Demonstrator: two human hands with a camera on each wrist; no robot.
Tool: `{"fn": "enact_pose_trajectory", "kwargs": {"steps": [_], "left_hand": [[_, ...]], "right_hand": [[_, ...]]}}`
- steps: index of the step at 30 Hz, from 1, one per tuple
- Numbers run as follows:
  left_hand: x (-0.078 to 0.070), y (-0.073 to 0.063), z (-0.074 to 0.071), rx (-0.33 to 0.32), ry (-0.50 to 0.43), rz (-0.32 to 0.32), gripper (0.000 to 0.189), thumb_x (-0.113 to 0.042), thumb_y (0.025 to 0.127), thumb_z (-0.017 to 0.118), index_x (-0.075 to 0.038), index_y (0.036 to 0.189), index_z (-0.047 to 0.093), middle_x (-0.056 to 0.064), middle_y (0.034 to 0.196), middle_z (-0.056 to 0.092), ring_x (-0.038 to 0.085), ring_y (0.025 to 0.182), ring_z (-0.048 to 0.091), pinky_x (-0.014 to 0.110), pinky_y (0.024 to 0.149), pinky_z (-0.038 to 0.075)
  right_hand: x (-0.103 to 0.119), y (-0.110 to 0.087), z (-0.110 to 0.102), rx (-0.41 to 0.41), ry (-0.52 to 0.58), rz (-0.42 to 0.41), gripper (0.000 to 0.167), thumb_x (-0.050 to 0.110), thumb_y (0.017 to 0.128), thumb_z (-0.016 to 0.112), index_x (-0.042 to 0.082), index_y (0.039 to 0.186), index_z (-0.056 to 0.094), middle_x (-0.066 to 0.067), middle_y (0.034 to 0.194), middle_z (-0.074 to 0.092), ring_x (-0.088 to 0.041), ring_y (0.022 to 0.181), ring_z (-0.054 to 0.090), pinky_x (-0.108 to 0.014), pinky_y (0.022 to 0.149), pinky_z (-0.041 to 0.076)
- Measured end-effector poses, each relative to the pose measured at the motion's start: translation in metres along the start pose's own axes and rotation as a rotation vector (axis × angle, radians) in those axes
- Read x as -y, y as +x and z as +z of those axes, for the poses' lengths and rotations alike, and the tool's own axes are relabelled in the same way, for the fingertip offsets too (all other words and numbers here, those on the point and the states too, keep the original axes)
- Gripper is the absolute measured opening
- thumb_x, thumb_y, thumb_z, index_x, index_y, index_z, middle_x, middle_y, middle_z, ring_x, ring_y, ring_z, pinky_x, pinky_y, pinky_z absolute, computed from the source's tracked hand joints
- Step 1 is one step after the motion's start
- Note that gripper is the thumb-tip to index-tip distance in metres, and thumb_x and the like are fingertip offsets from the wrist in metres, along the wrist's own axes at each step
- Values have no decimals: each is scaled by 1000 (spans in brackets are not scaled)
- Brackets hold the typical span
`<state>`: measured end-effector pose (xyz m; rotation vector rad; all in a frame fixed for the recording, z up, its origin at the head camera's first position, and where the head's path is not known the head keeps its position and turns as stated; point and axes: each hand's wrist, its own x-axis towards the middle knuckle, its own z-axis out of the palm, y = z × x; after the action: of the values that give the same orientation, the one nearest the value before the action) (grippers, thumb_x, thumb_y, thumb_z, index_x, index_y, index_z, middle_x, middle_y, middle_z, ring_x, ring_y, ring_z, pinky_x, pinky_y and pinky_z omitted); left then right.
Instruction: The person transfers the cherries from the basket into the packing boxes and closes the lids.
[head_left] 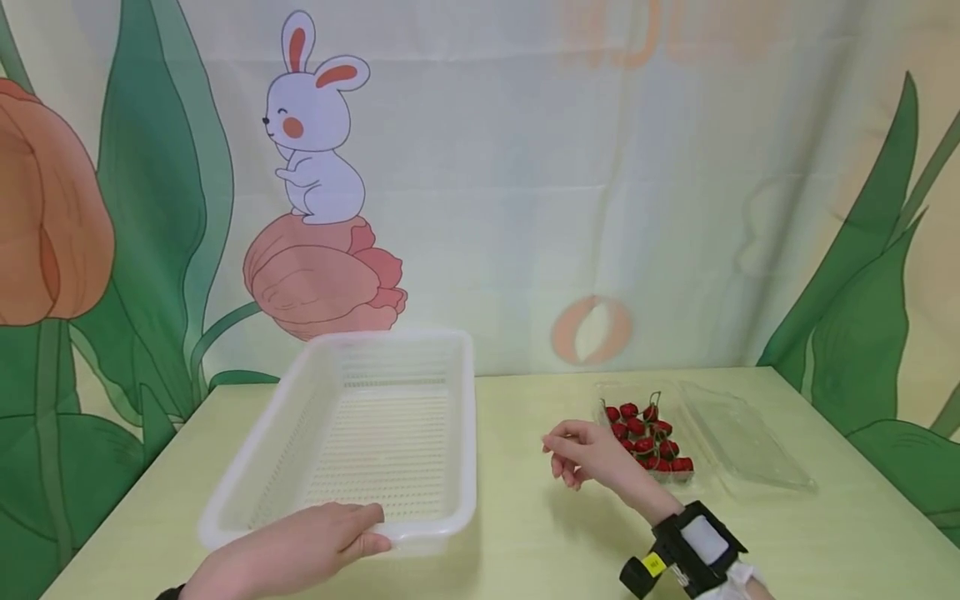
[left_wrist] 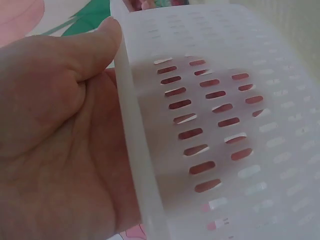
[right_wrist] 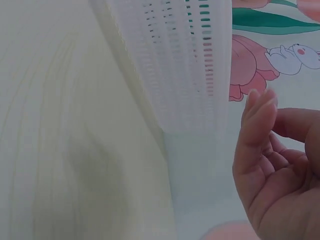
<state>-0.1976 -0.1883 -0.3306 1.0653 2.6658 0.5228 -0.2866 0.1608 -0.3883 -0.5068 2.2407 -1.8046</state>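
Observation:
A white slotted plastic basket point(head_left: 469, 433) is at the left of the table, with no contents visible inside. My left hand point(head_left: 300, 546) grips its near rim; in the left wrist view the fingers show through the slots of the basket wall point(left_wrist: 280, 125). My right hand point(head_left: 592, 457) hovers between the basket and the cherries, its fingers loosely bent and nothing in them. Just beyond that hand, red cherries point(head_left: 636, 427) with green stems lie in a clear plastic box point(head_left: 684, 477), partly hidden by it.
The clear lid point(head_left: 750, 442) of the box lies folded open to the right. A pale yellow cloth covers the table point(head_left: 540, 550). Behind it hangs a printed curtain point(head_left: 480, 167) with a rabbit and tulips, close to the table's back edge.

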Motion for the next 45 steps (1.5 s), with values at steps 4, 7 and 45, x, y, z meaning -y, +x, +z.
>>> {"fn": "enact_pose_trajectory", "kwargs": {"steps": [4, 7, 45], "left_hand": [[8, -9, -3, -2, -26, -35, 32, -48, 93, 35, -20, 78, 43, -12, 63, 33, 4, 59, 39, 24, 59, 34], [14, -13, -5, 8, -67, -52, 32, -48, 93, 36, -19, 80, 45, -12, 64, 35, 4, 59, 40, 25, 59, 35], [-29, 35, 12, -400, 139, -161, 43, -45, 90, 46, -2, 91, 46, -1, 60, 40, 15, 51, 43, 32, 44, 38]], "right_hand": [[3, -5, -10, -91, -93, -48, 23, 20, 90, 55, -2, 91, 57, -12, 68, 58, -20, 53, 53, -28, 48, 48], [6, -8, -19, -203, -261, -71, 18, 18, 90, 56, 1, 89, 58, -10, 70, 58, -23, 59, 55, -30, 50, 49], [-2, -30, -25, -313, -795, 164, 18, 16, 85, 61, 4, 77, 51, -1, 55, 40, -13, 46, 38, -24, 44, 30]]}}
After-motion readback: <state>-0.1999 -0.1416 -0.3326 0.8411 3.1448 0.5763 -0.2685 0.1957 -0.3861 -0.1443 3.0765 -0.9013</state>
